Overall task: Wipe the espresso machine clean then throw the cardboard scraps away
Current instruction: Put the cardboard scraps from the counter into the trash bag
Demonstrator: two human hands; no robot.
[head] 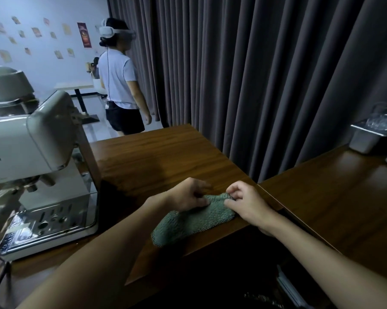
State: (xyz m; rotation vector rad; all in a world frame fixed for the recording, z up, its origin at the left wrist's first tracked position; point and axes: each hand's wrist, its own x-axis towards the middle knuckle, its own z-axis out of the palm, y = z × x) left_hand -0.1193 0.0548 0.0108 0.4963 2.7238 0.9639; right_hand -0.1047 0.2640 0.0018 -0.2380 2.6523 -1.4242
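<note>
A green knitted cloth [192, 221] lies folded on the dark wooden counter [165, 157], near its right front edge. My left hand [185, 194] pinches the cloth's far edge with curled fingers. My right hand [248, 204] pinches the cloth's far right corner, thumb and fingers bent over it. The cream espresso machine [36, 152] stands at the left of the counter, with its metal drip tray [47, 221] facing me. No cardboard scraps show in this view.
A second wooden counter [335, 201] runs to the right, with a grey holder of clear cups [375, 130] at its far end. Dark curtains [254, 74] hang behind. A person wearing a headset [121, 81] stands beyond the counter. A black cable [1, 282] lies at the lower left.
</note>
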